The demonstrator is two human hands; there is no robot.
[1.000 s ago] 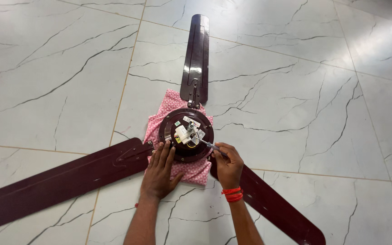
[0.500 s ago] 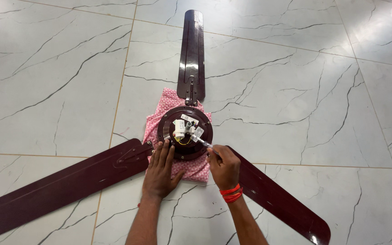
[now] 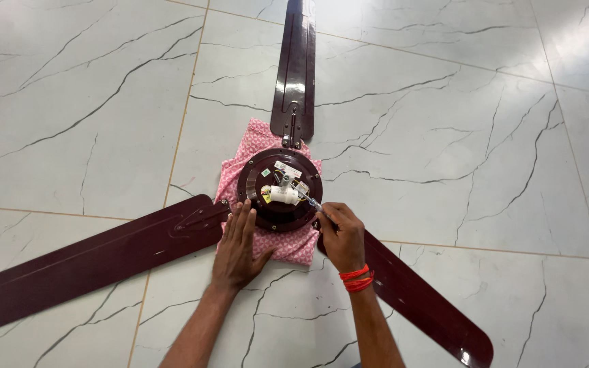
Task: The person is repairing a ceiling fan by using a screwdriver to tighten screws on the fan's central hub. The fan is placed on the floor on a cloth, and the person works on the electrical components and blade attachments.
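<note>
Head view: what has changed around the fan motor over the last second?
Little. The right hand has eased its thin tool slightly further in toward the white part on the motor hub. The left hand stays flat at the hub's edge; fan and pink cloth have not shifted.

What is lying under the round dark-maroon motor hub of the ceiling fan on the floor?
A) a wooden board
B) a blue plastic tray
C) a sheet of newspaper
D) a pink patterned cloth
D: a pink patterned cloth spreads out beneath the round dark-maroon motor hub, between it and the white marble floor; the left hand rests partly on it.
</note>
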